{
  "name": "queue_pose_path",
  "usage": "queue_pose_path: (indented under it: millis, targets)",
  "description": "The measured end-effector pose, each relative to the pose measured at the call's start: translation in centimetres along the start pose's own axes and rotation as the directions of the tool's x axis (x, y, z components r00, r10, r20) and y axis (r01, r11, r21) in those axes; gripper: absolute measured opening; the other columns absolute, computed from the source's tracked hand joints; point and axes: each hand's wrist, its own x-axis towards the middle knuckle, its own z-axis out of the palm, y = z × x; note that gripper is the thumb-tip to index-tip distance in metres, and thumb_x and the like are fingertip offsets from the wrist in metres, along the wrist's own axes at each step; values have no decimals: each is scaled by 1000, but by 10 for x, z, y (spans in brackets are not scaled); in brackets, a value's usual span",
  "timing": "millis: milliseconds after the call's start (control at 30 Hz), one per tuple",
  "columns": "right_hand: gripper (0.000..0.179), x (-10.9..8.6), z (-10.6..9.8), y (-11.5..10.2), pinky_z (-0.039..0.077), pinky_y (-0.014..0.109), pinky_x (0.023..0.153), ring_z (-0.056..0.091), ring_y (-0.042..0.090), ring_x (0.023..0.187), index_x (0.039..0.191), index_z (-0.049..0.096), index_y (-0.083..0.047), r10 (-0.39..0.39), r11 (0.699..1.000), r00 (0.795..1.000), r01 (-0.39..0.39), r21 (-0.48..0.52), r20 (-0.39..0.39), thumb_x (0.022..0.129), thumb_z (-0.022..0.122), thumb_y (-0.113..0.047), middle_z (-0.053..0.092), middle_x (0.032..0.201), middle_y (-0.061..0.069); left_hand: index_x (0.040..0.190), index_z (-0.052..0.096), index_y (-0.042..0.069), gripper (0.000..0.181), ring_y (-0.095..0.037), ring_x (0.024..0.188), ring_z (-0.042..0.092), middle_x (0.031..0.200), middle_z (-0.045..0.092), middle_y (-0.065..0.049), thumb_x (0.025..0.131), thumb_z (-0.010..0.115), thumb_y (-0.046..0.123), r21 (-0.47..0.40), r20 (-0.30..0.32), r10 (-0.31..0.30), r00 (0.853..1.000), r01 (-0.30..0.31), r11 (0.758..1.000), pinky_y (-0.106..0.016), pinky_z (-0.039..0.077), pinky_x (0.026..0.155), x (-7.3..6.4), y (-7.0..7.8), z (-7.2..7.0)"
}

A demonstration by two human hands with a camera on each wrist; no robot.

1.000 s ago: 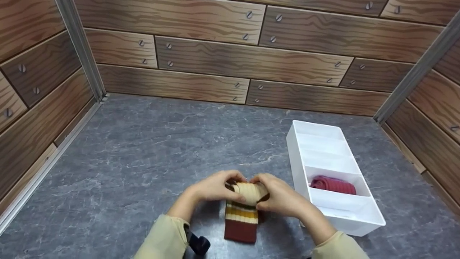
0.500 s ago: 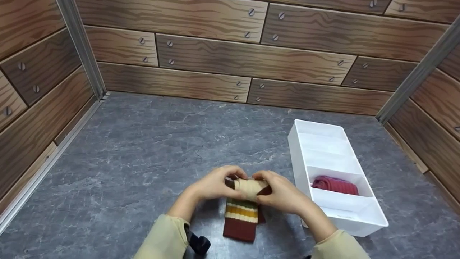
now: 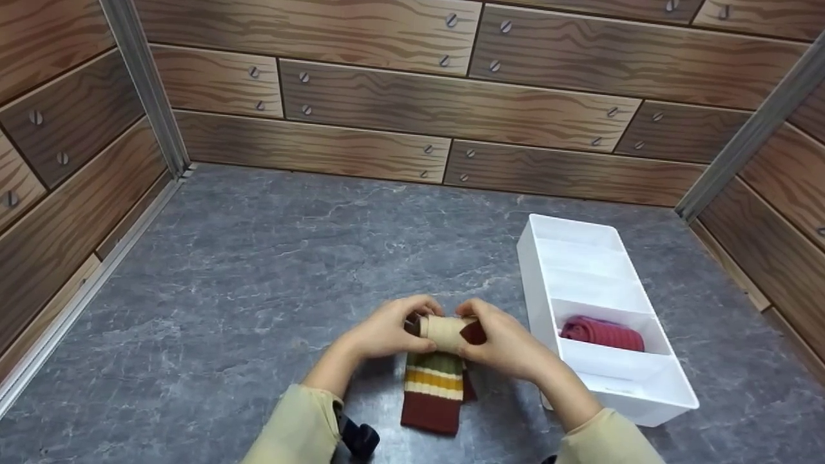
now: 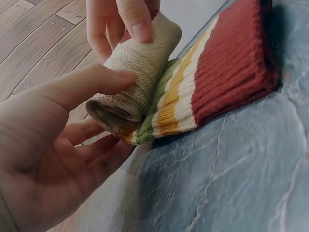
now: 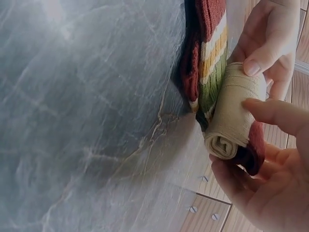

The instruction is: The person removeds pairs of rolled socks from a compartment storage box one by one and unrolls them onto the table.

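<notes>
A striped ribbed sock (image 3: pixel 433 386) in dark red, cream, yellow and green lies on the tabletop, its far part wound into a cream roll (image 3: pixel 441 332). My left hand (image 3: pixel 387 332) grips the roll's left end; in the left wrist view its thumb (image 4: pixel 104 82) presses on top, with fingers underneath. At the other end my right hand (image 3: pixel 506 338) pinches the roll between thumb and fingers. A dark red flap (image 5: pixel 253 150) sticks out beside the roll at that end. Another dark red layer (image 5: pixel 191 72) shows beneath the striped part.
To the right stands a white box (image 3: pixel 535 277) divided into compartments. One compartment holds a rolled dark red sock (image 3: pixel 602 333). Wood-patterned walls (image 3: pixel 361 148) enclose the grey marbled tabletop (image 3: pixel 290 258) at the back and sides.
Both hands have moved the roll slightly away from me. More of the green stripe shows below it, and the dark red flap at the right end shows more plainly.
</notes>
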Motion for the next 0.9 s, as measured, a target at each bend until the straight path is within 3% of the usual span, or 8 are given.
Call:
queue_pose_path:
  millis: [200,567,733,900]
  targets:
    - [51,4,1,2,44,49,91,56,31,103,112,58,-2,19,999,1000,-20,-35,-19,66,79,1,58,113,14,116,62,14,38,-16,98,55,112,61,1,79,72,16,13,-23,-15,1000,16,1000,-38,47,86,1,-2,-1]
    - [45,5,3,4,44,49,90,54,31,101,115,62,2,-14,999,998,12,-35,-59,71,74,1,54,108,14,125,57,9,60,-19,107,53,122,56,-3,72,83,19,79,-49,11,999,-7,997,-38,44,93,5,-2,0]
    - [50,7,4,4,44,49,92,55,32,104,120,59,3,1,999,998,-3,-37,-60,72,73,-1,57,113,16,121,58,8,54,-21,109,54,121,59,-5,73,82,16,88,-55,2,998,3,996,-38,42,95,8,-2,0]
    - [49,8,2,4,44,49,92,56,32,106,119,56,1,32,999,999,-32,0,-41,73,71,-2,60,114,16,113,61,9,44,-19,101,58,113,63,-5,74,80,19,48,-48,-27,998,29,998,-36,47,88,8,-3,-2]
